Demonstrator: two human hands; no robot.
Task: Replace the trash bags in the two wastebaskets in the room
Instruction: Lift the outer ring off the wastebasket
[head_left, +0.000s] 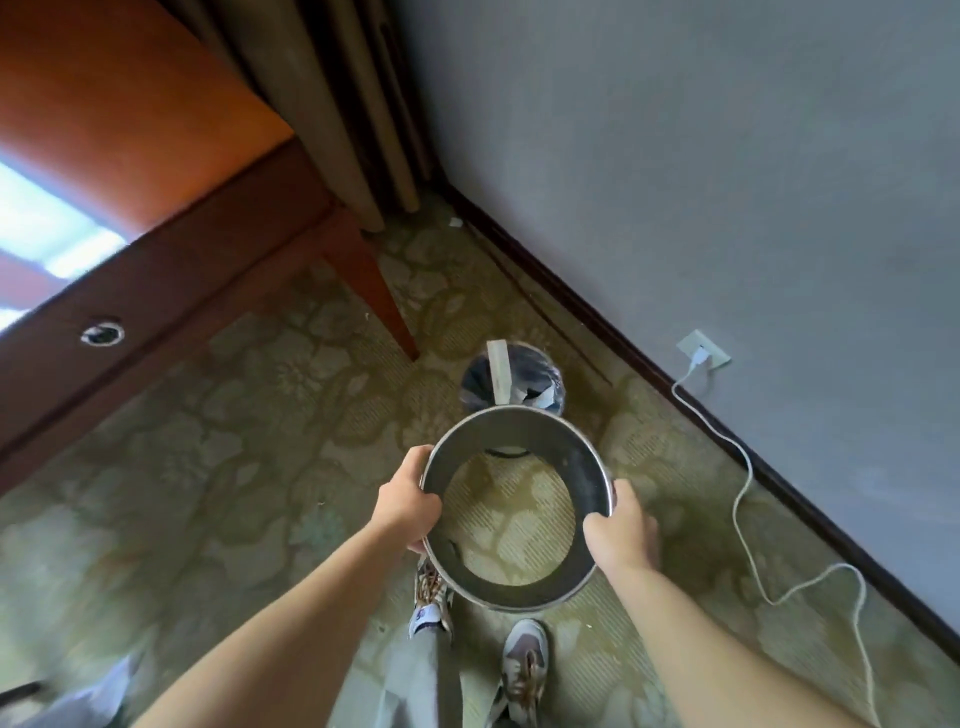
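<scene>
A round metal ring lid (582, 470) with a wide opening is lifted off the wastebasket and held level in the air. My left hand (408, 501) grips its left rim. On the right rim my right hand (621, 527) holds it, thumb over the edge. Just beyond the ring stands the wastebasket (511, 382) on the carpet, lined with a dark trash bag. Inside it lie a pale flat strip and some crumpled rubbish. Carpet shows through the ring's hole.
A wooden desk (171, 291) with a slanted leg (382, 296) stands left of the basket. Curtains (332, 104) hang in the corner. The grey wall (727, 182) runs along the right, with a socket (704, 353) and a white cable (748, 519) trailing on the carpet. My shoes (524, 660) are below the ring.
</scene>
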